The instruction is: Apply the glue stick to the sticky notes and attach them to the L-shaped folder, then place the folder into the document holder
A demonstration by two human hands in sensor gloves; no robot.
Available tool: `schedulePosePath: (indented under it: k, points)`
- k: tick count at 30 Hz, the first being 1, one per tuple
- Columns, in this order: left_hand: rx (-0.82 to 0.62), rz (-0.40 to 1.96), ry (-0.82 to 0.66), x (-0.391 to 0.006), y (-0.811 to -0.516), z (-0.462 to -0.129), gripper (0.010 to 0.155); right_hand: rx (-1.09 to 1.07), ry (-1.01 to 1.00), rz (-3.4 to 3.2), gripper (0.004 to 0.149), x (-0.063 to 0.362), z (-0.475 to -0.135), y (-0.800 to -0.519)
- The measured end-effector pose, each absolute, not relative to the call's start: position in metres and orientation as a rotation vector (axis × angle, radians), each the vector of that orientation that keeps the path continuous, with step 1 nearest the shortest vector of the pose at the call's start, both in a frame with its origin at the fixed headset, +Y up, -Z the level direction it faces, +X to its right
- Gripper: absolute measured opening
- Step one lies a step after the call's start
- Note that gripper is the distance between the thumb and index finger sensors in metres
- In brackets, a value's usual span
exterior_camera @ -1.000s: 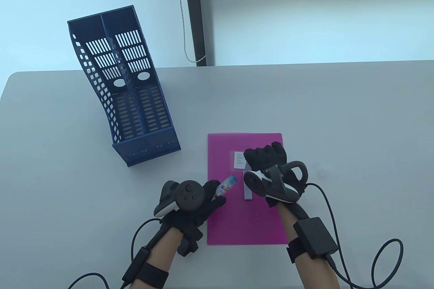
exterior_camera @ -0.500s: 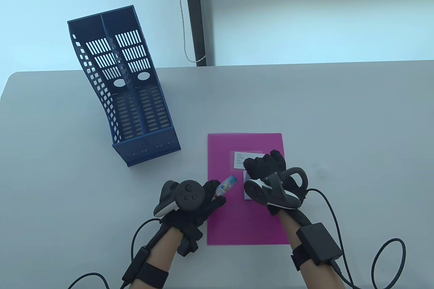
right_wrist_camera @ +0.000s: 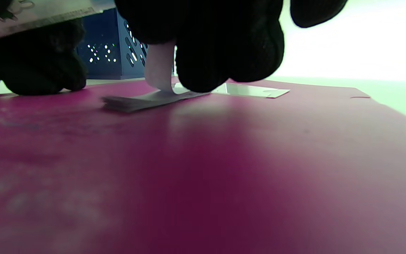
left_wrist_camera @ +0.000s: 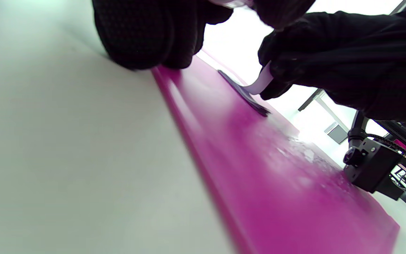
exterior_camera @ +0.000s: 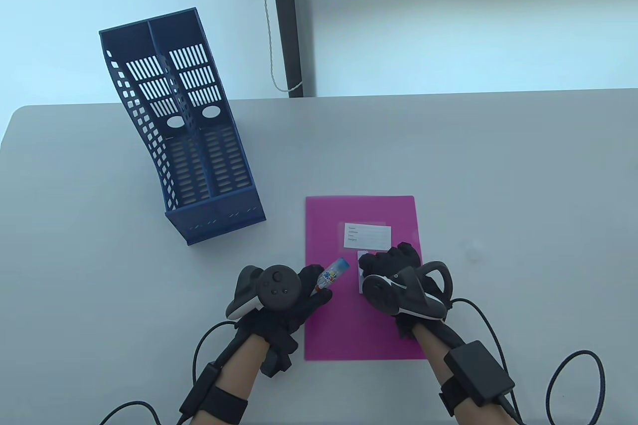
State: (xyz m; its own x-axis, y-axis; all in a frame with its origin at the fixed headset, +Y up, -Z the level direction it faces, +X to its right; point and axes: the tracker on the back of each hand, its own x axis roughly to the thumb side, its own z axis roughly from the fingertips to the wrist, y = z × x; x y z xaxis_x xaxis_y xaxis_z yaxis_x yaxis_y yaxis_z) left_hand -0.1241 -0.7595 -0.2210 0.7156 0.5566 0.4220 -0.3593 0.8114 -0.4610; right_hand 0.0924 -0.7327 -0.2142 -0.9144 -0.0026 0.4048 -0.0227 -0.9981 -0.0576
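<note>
A magenta L-shaped folder (exterior_camera: 364, 330) lies flat on the table. A white lined label (exterior_camera: 367, 235) sits on its upper half. Just below the label is a small pad of sticky notes (right_wrist_camera: 143, 100). My right hand (exterior_camera: 384, 263) rests over the pad and pinches its top sheet (right_wrist_camera: 159, 70), which curls upward. At the folder's left edge my left hand (exterior_camera: 314, 283) grips a glue stick (exterior_camera: 333, 273) with its tip pointing up and right. The blue two-slot document holder (exterior_camera: 184, 131) stands at the back left, apart from both hands.
A small pale cap-like thing (exterior_camera: 473, 248) lies on the grey table (exterior_camera: 498, 171) right of the folder. Glove cables trail off the near edge behind both wrists. A dark post and a cord stand beyond the far edge.
My right hand has drawn back toward the near edge, uncovering the white label. It now pinches the pad's top sheet. The left hand and glue stick have not moved.
</note>
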Motion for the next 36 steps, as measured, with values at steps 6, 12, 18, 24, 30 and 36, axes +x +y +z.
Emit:
schedulePosePath:
  k: [6, 12, 18, 24, 30, 36]
  points:
    - [-0.362, 0.519, -0.579, -0.124, -0.759, -0.221, 0.062, 0.638, -0.011, 3.037, 0.031, 0.091, -0.212, -0.737]
    - [-0.362, 0.519, -0.579, -0.124, -0.759, -0.221, 0.062, 0.627, 0.030, 3.025, 0.030, 0.091, -0.210, -0.738]
    - [-0.362, 0.519, -0.579, -0.124, -0.759, -0.221, 0.062, 0.669, 0.228, 3.000, 0.036, 0.091, -0.206, -0.743]
    - [-0.364, 0.523, -0.578, -0.124, -0.760, -0.221, 0.062, 0.496, 0.308, 2.801, 0.044, 0.107, -0.215, -0.738]
    - [-0.363, 0.522, -0.578, -0.124, -0.760, -0.221, 0.062, 0.422, 0.429, 2.901, 0.057, 0.102, -0.228, -0.745]
    - [-0.368, 0.526, -0.579, -0.124, -0.760, -0.222, 0.062, 0.350, 0.534, 2.948, 0.055, 0.094, -0.238, -0.749]
